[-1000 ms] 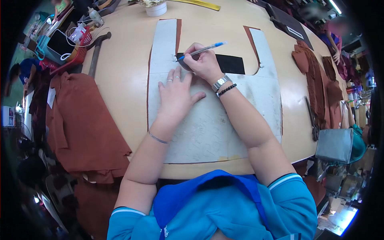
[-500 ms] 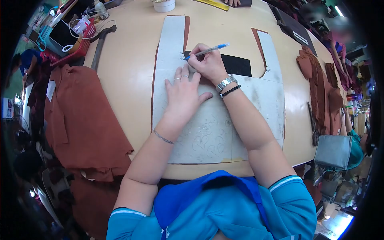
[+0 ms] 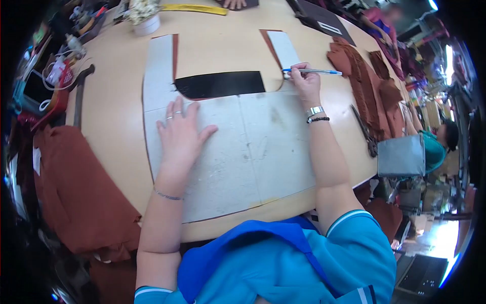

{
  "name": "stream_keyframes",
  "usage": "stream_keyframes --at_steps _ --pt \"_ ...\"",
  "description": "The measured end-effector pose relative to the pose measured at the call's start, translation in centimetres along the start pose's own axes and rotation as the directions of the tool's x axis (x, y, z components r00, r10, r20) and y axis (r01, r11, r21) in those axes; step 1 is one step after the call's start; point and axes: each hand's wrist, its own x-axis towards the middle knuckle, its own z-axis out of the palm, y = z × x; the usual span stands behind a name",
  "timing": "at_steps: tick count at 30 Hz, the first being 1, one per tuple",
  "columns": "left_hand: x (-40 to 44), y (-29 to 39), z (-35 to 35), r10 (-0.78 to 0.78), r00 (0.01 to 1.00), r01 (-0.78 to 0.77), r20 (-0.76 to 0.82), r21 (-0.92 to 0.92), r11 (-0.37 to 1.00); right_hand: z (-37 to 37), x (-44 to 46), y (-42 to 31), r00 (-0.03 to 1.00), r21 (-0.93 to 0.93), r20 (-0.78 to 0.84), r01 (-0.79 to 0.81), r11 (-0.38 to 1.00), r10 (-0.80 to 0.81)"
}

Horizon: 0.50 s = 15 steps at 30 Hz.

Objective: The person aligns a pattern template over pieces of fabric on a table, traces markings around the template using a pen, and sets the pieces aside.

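Note:
A pale grey pattern piece [image 3: 228,157] with two upright arms and a wide notch lies flat before me, pencil-like marks on it. Brown fabric [image 3: 175,55] peeks out along its edges. My left hand [image 3: 179,134] rests on the pattern, fingers spread, below the notch's left corner. A blue-and-clear pen [image 3: 324,72] is pinched in my right hand [image 3: 306,88], its tip at the inner edge of the right arm. In the notch lies a black rectangular piece [image 3: 223,84]; whether it is under the pattern's edge I cannot tell.
Brown cloth is piled at the left [image 3: 86,192] and at the right [image 3: 362,91]. Black scissors [image 3: 365,131] lie on the right, a hammer [image 3: 81,96] on the left. A white pot [image 3: 147,26] and a yellow ruler [image 3: 195,8] are at the back, near another person's hand [image 3: 234,4].
My right hand has moved with the pen from the notch's left corner to its right edge. My left hand stays flat on the pattern. The view has turned rightward.

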Motion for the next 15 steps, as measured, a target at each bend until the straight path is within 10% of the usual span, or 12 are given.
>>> stream_keyframes --at_steps 15 --pt "0.0 -0.2 0.1 0.021 1.0 -0.021 0.002 0.007 1.0 -0.8 -1.4 -0.2 0.999 -0.291 -0.001 0.05 0.955 -0.052"
